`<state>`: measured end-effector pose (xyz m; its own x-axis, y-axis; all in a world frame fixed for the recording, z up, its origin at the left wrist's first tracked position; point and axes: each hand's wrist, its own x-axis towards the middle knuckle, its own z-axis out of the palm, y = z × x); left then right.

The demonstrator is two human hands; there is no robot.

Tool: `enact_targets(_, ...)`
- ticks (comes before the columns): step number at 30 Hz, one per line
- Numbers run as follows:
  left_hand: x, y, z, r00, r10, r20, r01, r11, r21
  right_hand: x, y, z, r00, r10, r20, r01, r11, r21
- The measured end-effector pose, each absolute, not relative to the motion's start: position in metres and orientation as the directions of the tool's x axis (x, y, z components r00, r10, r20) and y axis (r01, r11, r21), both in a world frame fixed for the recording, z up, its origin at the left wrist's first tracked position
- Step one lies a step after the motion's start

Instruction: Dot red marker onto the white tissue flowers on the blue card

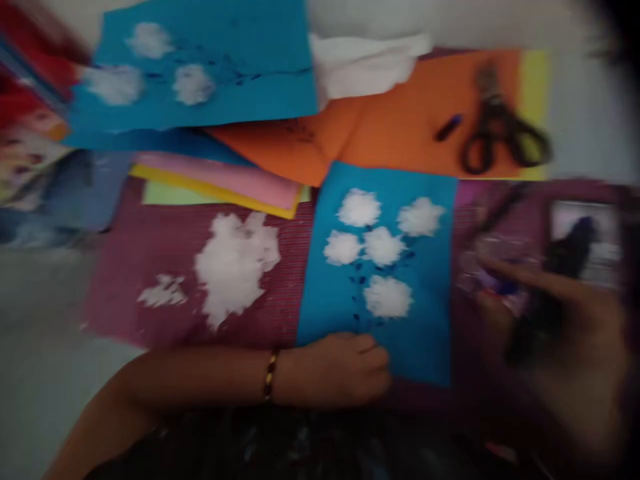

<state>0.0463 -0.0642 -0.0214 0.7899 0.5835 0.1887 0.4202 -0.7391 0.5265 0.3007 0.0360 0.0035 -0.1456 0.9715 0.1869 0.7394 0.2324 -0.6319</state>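
My left hand (pixel 345 370) is closed in a fist on the lower edge of a blue sheet (pixel 425 347). White fluffy-looking blobs (pixel 387 297) and dark blue marks are on this sheet. My right hand (pixel 575 333) is blurred at the right, its thumb and forefinger apart beside a clear plastic item (pixel 470 270) with something blue and purple near it. A long dark object (pixel 570 250) overlaps this hand; whether it is held is unclear. Left of the sheet are a large white pile (pixel 233 267) and smaller white bits (pixel 164 291).
Another decorated blue sheet (pixel 270 40) lies at the top over coloured sheets. Black-handled scissors (pixel 495 127) and a small dark cap-like piece (pixel 449 127) rest on orange paper (pixel 395 133). White cloth or tissue (pixel 365 63) is behind, and a bright rectangular item (pixel 607 233) is far right.
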Motion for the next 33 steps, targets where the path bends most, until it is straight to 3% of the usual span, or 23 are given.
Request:
enact_targets(4,0.043,-0.064,-0.027,0.784,0.611,0.109,0.449,-0.679,0.581,0.348,0.06,-0.007,0.086,0.927,0.366,0.878,0.103,-0.467)
enact_targets(7,0.042,-0.063,-0.032,0.786,0.606,0.122,0.43,-0.678,0.597,0.382,0.07,-0.008,0.249,0.932,0.262,0.929,-0.153,-0.337)
enact_targets(9,0.043,-0.063,-0.034,0.785,0.602,0.146,0.416,-0.687,0.596,0.391,0.075,-0.011,0.291,0.94,0.177,0.934,-0.239,-0.266)
enact_targets(21,0.047,-0.062,-0.037,0.754,0.626,0.198,0.418,-0.691,0.59,0.389,0.088,-0.018,0.194,0.981,0.02,0.978,-0.192,-0.077)
enact_targets(27,0.044,-0.064,-0.041,0.759,0.633,0.15,0.43,-0.661,0.614,0.383,0.092,-0.023,0.257,0.951,0.172,0.958,-0.226,-0.178)
enact_targets(33,0.043,-0.064,-0.045,0.756,0.636,0.157,0.406,-0.643,0.649,0.398,0.092,-0.014,0.284,0.939,0.195,0.858,-0.158,-0.489)
